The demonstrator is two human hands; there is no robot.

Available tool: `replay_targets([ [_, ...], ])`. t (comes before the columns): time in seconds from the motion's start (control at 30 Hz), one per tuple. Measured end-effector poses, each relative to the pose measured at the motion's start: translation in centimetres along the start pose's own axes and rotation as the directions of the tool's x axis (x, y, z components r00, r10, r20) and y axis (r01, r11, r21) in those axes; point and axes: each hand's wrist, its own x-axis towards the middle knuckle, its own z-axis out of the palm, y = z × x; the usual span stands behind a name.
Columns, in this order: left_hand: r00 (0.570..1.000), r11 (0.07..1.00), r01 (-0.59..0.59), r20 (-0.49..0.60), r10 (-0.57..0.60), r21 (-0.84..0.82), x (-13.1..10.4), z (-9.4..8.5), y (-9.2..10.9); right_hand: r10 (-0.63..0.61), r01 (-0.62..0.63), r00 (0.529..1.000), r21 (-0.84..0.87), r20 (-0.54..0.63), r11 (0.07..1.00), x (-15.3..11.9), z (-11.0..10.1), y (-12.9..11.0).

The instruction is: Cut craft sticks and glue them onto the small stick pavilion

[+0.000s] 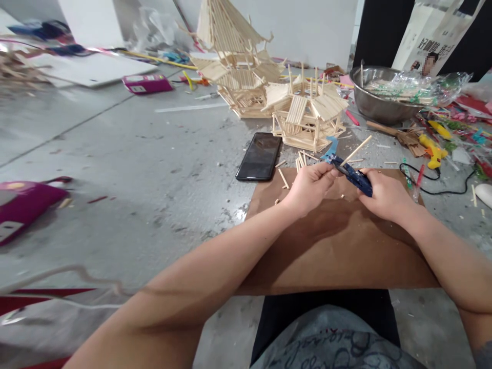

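My right hand [386,197] is wrapped round the dark blue handle of a hand cutter [357,178], which has a light blue curved part at its far end. Beside the cutter's head, my left hand [313,187] pinches a thin wooden stick [357,149]. The stick slants up to the right across the tool; my fingers hide its lower end. Under both hands lies a brown board [346,246]. Short cut stick pieces [283,178] are scattered near my left hand. Just beyond stands a low pavilion model [309,115] built of sticks, with upright posts on top.
A taller stick tower [234,66] stands behind the pavilion. To the left of the board lies a black phone [259,156]. A metal bowl [384,110] holds plastic-wrapped sticks. At right is a yellow glue gun [434,152] with a black cord. Purple boxes [148,84] sit at left.
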Motion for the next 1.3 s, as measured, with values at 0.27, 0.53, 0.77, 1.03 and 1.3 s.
replay_targets([
  [0.27,0.994,0.996,0.054,0.100,-0.047,-0.074,-0.06,-0.25,0.10,-0.028,0.028,1.000,-0.017,-0.006,0.999,0.08,0.26,0.21],
  [0.53,0.986,0.990,0.083,0.156,-0.064,-0.117,0.02,-0.43,0.18,-0.028,0.028,0.999,0.003,-0.015,1.000,0.05,0.22,0.25],
  [0.77,0.979,0.983,0.134,0.172,-0.112,-0.124,-0.07,-0.41,0.30,-0.038,0.037,0.999,-0.016,-0.016,0.999,0.06,0.18,0.23],
  [1.03,0.973,0.973,0.174,0.178,-0.146,-0.153,0.00,-0.39,0.11,-0.042,0.042,0.999,-0.026,-0.016,0.999,0.04,0.18,0.24],
  [1.3,0.967,0.962,0.191,0.209,-0.149,-0.197,0.03,-0.43,-0.08,-0.052,0.051,0.998,-0.011,-0.022,0.999,0.06,0.24,0.35],
])
